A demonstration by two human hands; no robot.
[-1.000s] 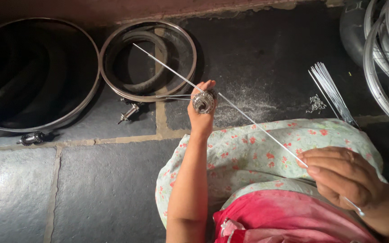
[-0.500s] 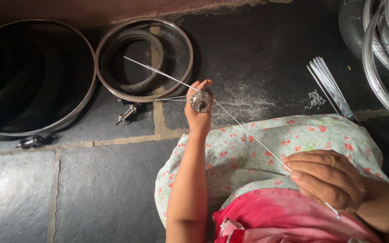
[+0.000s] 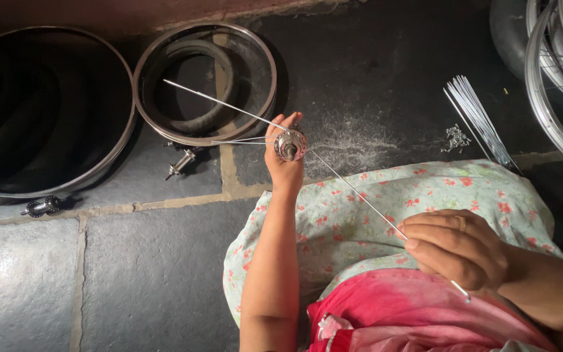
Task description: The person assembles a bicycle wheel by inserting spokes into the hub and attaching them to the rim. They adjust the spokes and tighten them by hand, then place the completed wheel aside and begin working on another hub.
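Left hand, near centre: holds a metal wheel hub upright in the fingers. Right hand, at 4 o'clock: closed on a long thin spoke that runs up toward 10 o'clock through the hub. Lap: flowered cloth over a pink garment. Stone floor: large rim at 9 o'clock; smaller rim at 11 o'clock; bundle of loose spokes at 2 o'clock; small heap of spoke nipples just beside it; spoked wheels at 2 o'clock edge.
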